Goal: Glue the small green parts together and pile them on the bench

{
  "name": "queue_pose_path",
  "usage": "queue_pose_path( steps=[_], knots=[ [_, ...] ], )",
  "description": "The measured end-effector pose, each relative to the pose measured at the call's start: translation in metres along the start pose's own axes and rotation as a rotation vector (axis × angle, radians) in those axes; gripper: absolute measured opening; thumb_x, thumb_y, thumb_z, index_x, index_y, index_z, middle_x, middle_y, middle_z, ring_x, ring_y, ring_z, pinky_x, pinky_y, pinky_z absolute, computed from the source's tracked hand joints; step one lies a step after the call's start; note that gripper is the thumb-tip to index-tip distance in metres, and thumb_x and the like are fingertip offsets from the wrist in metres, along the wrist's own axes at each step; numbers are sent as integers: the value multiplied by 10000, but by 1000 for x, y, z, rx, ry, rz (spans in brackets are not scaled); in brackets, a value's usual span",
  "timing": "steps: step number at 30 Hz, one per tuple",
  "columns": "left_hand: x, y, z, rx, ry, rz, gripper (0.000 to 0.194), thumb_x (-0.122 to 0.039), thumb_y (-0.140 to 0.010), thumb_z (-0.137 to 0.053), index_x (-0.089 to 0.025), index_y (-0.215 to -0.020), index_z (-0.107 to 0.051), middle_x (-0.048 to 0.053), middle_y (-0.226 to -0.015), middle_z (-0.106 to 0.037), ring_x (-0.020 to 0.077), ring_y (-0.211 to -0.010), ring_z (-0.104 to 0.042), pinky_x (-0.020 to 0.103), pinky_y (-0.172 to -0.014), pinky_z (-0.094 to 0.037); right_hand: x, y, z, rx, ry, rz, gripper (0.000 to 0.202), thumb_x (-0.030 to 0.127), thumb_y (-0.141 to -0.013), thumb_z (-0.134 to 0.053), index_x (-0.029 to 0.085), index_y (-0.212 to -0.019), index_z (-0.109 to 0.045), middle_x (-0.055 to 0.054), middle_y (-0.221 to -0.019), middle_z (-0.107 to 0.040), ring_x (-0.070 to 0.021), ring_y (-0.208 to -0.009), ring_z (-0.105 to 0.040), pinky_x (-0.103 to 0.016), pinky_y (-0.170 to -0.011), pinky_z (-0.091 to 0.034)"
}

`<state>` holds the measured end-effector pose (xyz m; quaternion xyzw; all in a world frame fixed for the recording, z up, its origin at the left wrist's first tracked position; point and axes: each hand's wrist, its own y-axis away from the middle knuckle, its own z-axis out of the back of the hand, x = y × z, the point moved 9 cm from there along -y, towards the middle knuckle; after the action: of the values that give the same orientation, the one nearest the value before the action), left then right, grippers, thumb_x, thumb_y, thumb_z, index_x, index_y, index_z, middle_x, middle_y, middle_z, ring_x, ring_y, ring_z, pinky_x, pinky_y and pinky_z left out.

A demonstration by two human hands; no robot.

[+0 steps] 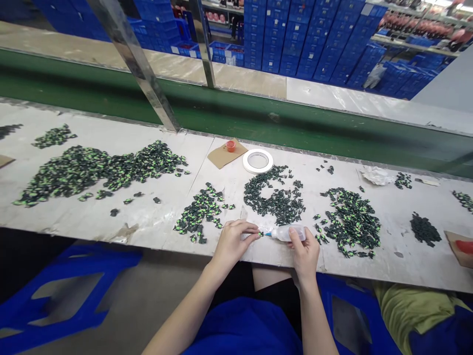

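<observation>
Between its thumb and fingertips my left hand (pixel 235 239) pinches a small black-and-green part (pixel 261 234) just above the table edge. My right hand (pixel 306 251) grips a clear squeeze bottle (pixel 284 232), which lies sideways with its blue tip at the small part; whether they touch I cannot tell. Beyond my hands is a pile of plain dark pieces (pixel 275 197). To the left of my left hand lies a heap of black-and-green parts (pixel 201 212), and another heap of them (pixel 353 224) is to the right of my right hand.
A roll of white tape (pixel 257 161) lies behind the dark pile, beside a red cap (pixel 231 145) on cardboard (pixel 218 157). A large heap of parts (pixel 74 172) covers the left table. A metal post (pixel 136 64) rises at the back. Blue stools (pixel 84 276) stand below the table.
</observation>
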<state>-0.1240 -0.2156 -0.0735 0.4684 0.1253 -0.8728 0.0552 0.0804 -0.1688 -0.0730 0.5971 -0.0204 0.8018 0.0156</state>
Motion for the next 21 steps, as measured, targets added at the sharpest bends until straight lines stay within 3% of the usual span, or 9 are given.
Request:
queue_pose_path(
  steps=[11,21],
  knots=[
    [1,0,-1,12,21,13,54,-214,-724,-744,-219,-760,-705,18,-758,-768,223,-728,-729,395,-829,-533,-3,0,-2,19,-24,-10,367,512,-756,-604,197,-599,-498,48,-515,-487,-119,-495,-480,-237,-485,-403],
    [-1,0,-1,20,19,28,101,-169,-699,-760,-223,-769,-712,14,-764,-760,217,-750,-716,381,-817,-524,-3,2,4,-43,-84,-15,376,513,-749,-622,197,-596,-485,48,-524,-468,-114,-494,-455,-236,-464,-422]
  ],
)
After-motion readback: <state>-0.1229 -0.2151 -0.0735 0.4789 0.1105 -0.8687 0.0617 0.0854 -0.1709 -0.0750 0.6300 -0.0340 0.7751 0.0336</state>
